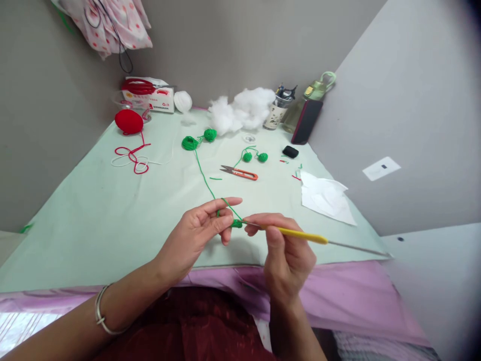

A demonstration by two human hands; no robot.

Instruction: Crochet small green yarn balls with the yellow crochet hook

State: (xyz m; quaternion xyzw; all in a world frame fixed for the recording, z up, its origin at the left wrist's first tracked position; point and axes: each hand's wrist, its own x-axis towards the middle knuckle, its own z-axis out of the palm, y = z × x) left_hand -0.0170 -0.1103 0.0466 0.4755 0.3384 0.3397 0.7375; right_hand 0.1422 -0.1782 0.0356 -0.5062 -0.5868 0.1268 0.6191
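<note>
My left hand (201, 228) pinches a small green crochet piece (236, 223) between thumb and fingers, with green yarn (205, 178) looped over the outstretched index finger. The strand runs back across the table to a green yarn ball (190, 143). My right hand (283, 250) grips a yellow-handled crochet hook (300, 234) whose tip meets the green piece; its metal end points right.
On the pale green table (93, 210) lie orange thread snips (240, 173), two small green balls (255, 157), a red yarn ball (129, 121) with loose red strand, white stuffing (244, 108), a cup of tools (277, 113), a dark phone (306, 121), a bottle, a box and white paper (325, 198).
</note>
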